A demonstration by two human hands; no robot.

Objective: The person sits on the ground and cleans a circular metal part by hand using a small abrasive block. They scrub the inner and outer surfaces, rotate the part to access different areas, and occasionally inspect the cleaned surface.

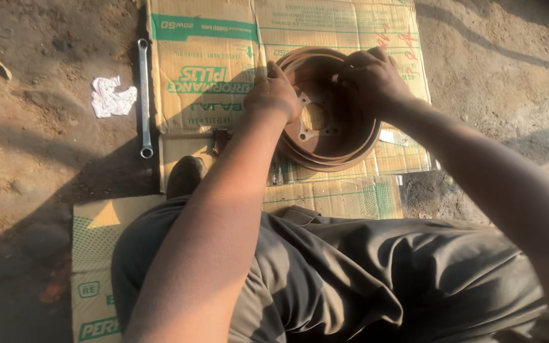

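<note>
My fingers (376, 60) of the right hand (371, 79) curl over the far rim of a rusty brake drum (341, 136), pressed together and hooked onto its edge, while the left hand (273, 95) clamps the near-left rim, its fingers folded against the outer wall with the thumb up on the lip. The drum sits in the upper centre of the frame on flattened cardboard sheets (211, 70) laid over bare dirt; it is tilted, its open mouth turned up and toward me, so the bolt-holed hub plate (316, 117) shows inside. It is round, so it has no real long axis; its spin axis runs from the cardboard up toward my face, leaning slightly to the lower right of the frame. As I judge it, holding this well means keeping both grips opposite each other across the rim, so the heavy ring cannot roll off its lower edge, and keeping fingertips clear of where that edge meets the cardboard. Outward from the drum, a long ring spanner (143, 95) lies lengthwise at upper left, a crumpled white rag (112, 96) just beside it on the dirt, and my dark shoe (184, 176) rests below.
</note>
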